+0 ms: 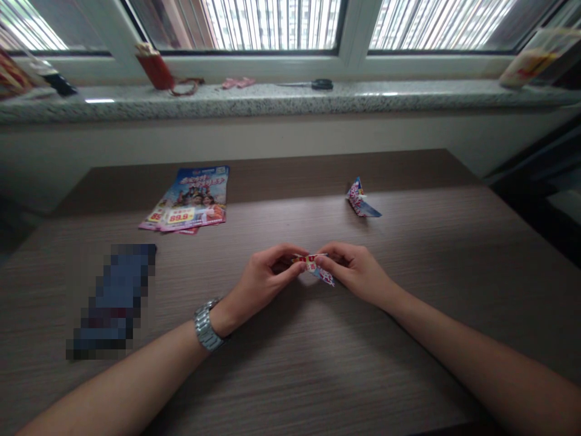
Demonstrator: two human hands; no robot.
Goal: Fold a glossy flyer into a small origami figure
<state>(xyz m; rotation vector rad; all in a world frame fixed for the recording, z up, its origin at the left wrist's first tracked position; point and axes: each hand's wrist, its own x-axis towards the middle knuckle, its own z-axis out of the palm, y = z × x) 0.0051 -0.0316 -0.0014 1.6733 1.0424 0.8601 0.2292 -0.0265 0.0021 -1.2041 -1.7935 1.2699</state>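
Between my two hands is a small piece of folded printed paper (323, 274), red, white and blue, with a pointed corner angled down to the right. My left hand (275, 269), with a metal watch (207, 325) on its wrist, pinches the paper's left end between thumb and fingers. At the other end my right hand (351, 266) pinches it the same way. Fingers partly cover the paper, so its full shape is hidden. Beyond my right hand, a separate folded paper figure (361, 200) in similar colours rests on the wooden table (281, 375).
Several printed flyers (195, 197) lie stacked at the back left, with a blurred-out dark blue flat object (115, 297) nearer me. On the granite sill (272, 104) sit a red container (157, 68), pink items (238, 83), scissors (320, 84) and a bag (531, 60).
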